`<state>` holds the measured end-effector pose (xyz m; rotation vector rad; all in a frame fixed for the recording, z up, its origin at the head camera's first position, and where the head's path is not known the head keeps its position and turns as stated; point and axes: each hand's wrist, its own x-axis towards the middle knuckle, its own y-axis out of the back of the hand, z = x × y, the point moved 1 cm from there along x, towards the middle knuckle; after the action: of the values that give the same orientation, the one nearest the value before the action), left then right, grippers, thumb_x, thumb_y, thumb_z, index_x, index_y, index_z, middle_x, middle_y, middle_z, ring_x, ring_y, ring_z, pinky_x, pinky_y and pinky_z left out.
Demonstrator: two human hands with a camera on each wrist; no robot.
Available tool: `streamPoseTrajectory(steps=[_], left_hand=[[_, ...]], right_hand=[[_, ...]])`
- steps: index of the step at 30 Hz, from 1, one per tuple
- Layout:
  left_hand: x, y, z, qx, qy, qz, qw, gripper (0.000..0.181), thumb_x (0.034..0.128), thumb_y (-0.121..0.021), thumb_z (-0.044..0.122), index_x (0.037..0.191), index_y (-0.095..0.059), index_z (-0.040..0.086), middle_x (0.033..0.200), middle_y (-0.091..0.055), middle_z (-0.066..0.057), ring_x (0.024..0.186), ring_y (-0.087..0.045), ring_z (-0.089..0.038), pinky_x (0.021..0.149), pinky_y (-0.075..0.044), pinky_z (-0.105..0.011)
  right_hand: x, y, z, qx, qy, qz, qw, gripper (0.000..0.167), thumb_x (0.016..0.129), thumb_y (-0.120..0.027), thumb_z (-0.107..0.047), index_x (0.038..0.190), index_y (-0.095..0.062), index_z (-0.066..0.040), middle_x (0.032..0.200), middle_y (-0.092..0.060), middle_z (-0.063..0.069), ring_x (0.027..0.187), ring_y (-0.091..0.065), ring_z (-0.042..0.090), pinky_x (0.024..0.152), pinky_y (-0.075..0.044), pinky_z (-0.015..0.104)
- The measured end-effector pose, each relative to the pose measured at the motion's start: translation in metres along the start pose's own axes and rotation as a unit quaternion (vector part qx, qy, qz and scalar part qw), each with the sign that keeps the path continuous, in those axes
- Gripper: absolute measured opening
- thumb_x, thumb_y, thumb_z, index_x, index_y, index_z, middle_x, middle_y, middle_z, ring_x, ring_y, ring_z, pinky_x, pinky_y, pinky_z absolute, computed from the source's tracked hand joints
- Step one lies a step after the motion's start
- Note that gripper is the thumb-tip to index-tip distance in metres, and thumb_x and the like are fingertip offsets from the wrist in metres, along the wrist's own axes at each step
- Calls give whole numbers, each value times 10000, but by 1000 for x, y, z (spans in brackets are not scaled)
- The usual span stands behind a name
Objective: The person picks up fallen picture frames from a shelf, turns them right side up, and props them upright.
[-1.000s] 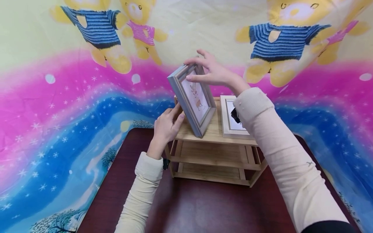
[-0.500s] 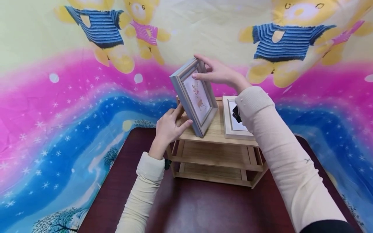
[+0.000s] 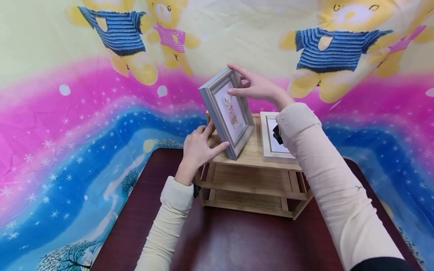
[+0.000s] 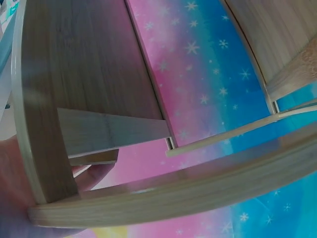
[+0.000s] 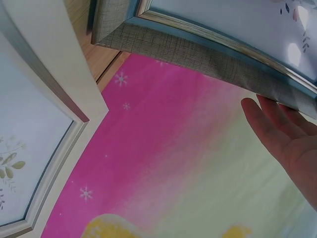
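Right hand [image 3: 260,88] grips tilted grey frame [image 3: 234,116] | left hand [image 3: 197,146]: can't tell | wooden rack [image 3: 252,152] on dark-red table [image 3: 251,241] | far: bear-print backdrop [image 3: 234,37]

Over the last second the thumb of the left hand [image 3: 197,148] swings outward and now overlaps the lower left edge of the picture frame [image 3: 232,116]. The right hand [image 3: 259,87] is slightly further right along the frame's top, and its finger that stuck up above it is lowered.
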<state>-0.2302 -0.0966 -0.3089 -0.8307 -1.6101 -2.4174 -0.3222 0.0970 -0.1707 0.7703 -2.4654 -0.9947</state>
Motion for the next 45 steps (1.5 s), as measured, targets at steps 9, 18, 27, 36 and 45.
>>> streamPoseTrajectory(steps=[9,18,27,36,45], left_hand=[[4,8,-5,-209,47,-632,9978,777,782,-490,627,1432,-309,240,1344,-398,-119,1139,-443,-329,860,-415,-494],[8,12,-14,-729,17,-957,9927,726,808,-526,545,1397,-382,145,1385,-374,-103,1248,-353,-302,936,-360,-520],[12,13,-22,-955,-66,-1103,9893,729,805,-538,520,1389,-388,111,1388,-369,-110,1243,-354,-310,945,-342,-545],[19,15,-30,-1134,-182,-1297,9849,744,789,-523,523,1403,-364,135,1400,-365,-103,1257,-352,-292,960,-329,-541],[23,17,-37,-1235,-287,-1554,9797,842,761,-442,645,1423,-320,140,1434,-311,-125,1288,-297,-334,989,-282,-556]], right_hand=[[-3,1,-1,167,-54,19,9998,790,865,-614,-267,1469,-105,-297,1391,-342,126,1221,-411,307,976,-354,447],[-8,3,-2,117,-256,50,9996,801,854,-626,-282,1465,-109,-318,1404,-293,92,1194,-400,280,956,-367,432],[-12,5,-2,-163,-357,102,9992,825,845,-637,-298,1467,-95,-322,1467,-206,53,1213,-357,300,967,-346,441],[-19,8,-3,-297,-498,85,9983,832,842,-632,-335,1461,-76,-356,1501,-130,13,1250,-308,302,993,-301,473],[-23,10,-2,-307,-477,55,9984,819,846,-627,-345,1454,-79,-382,1512,-99,-8,1273,-281,296,1005,-281,490]])
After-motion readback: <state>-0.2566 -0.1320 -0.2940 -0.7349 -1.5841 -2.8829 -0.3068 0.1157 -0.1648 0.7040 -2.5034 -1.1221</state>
